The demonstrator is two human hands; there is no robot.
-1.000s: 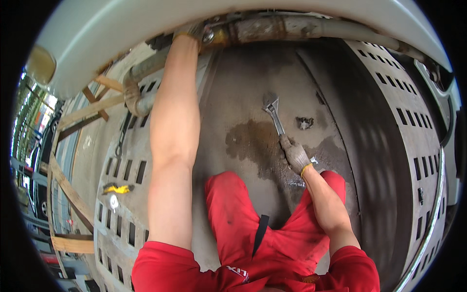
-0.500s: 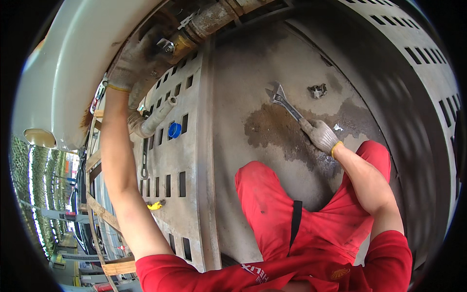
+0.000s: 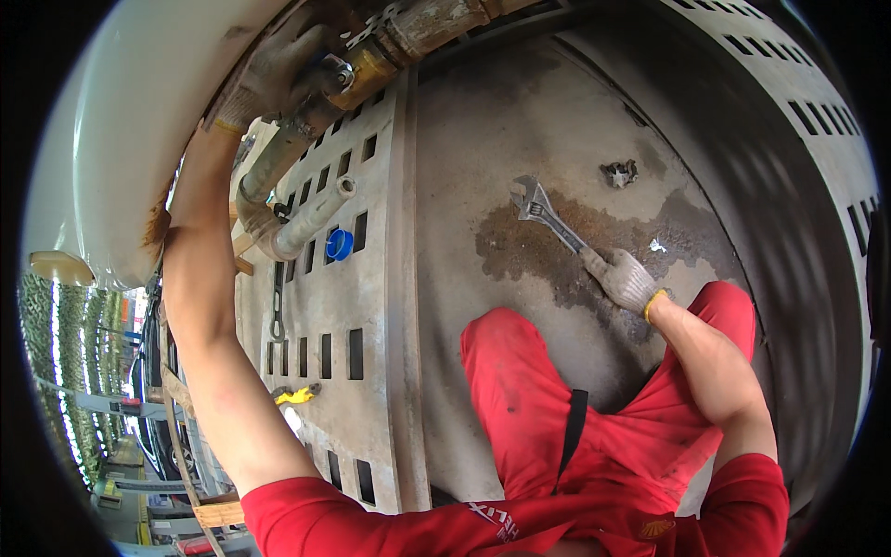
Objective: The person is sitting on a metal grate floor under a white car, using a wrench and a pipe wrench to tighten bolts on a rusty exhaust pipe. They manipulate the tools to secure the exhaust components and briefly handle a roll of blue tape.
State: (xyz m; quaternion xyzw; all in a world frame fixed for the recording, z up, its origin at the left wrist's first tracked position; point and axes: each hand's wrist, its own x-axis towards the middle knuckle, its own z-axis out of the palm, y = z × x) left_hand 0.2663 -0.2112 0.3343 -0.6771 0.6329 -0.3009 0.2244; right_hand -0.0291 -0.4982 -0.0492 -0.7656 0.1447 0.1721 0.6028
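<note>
Since the frame half a second ago, the left hand [image 3: 264, 82] has slid farther up beneath the panel [image 3: 102, 130], baring more of the bend at the left end of the pipe [image 3: 432, 32], while the right hand [image 3: 624, 278] keeps its hold on the wrench [image 3: 557, 223]. In the head view, the wrench lies on the person's side of the pipe, well apart from it. Its long axis slants away from the right hand toward the far left, so its head points roughly toward the pipe's left part, though off to the right of the bend. The right hand, wrapped around the handle's near end, has the wrench; the left is much the nearer to the pipe, beside its brass fitting [image 3: 353, 85]. Whether the left hand touches the pipe, and whether it is spread or clenched, I cannot tell: its fingers are blurred in the panel's shade. The handle's end is hidden inside the right fist, and whether the wrench rests on the floor [image 3: 464, 167] is unclear. On the person's side of the pipe's bend sit a blue cap [image 3: 340, 244] and a dark spanner [image 3: 277, 302]; the pipe's far right end is cut off by the picture's dark rim.
</note>
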